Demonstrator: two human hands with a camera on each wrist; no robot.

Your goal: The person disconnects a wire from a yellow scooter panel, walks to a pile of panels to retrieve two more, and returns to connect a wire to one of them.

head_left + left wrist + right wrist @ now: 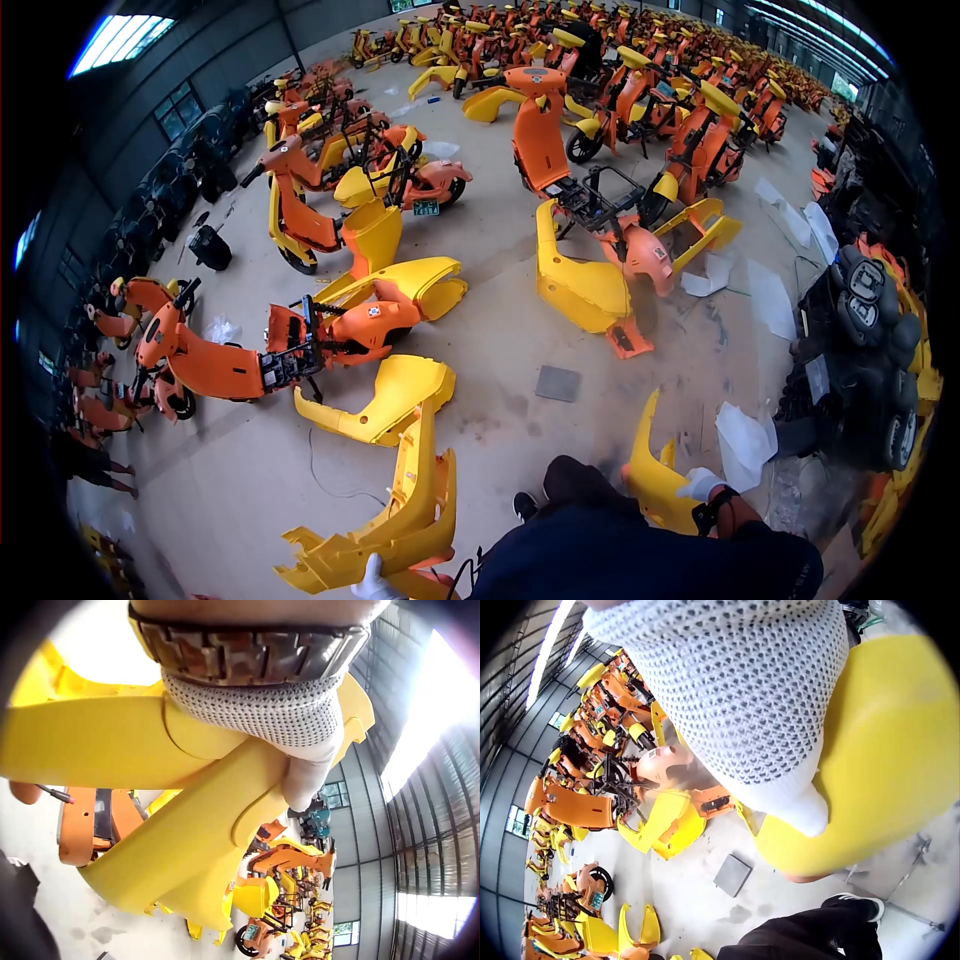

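A white-gloved left hand grips a yellow scooter body panel at the lower left of the head view. In the left wrist view, the thumb lies over an edge of that panel, while the other fingers are hidden. On the person's other side, the gloved right hand holds another yellow scooter body panel by its edge. From the right wrist, this panel fills the right side, with the glove against it and most fingers out of sight.
Ahead stand partly stripped orange scooters, with more rows behind. A loose yellow panel lies on the floor near the left-hand panel. There is a flat grey square in front of the person. Black parts are piled along the right side.
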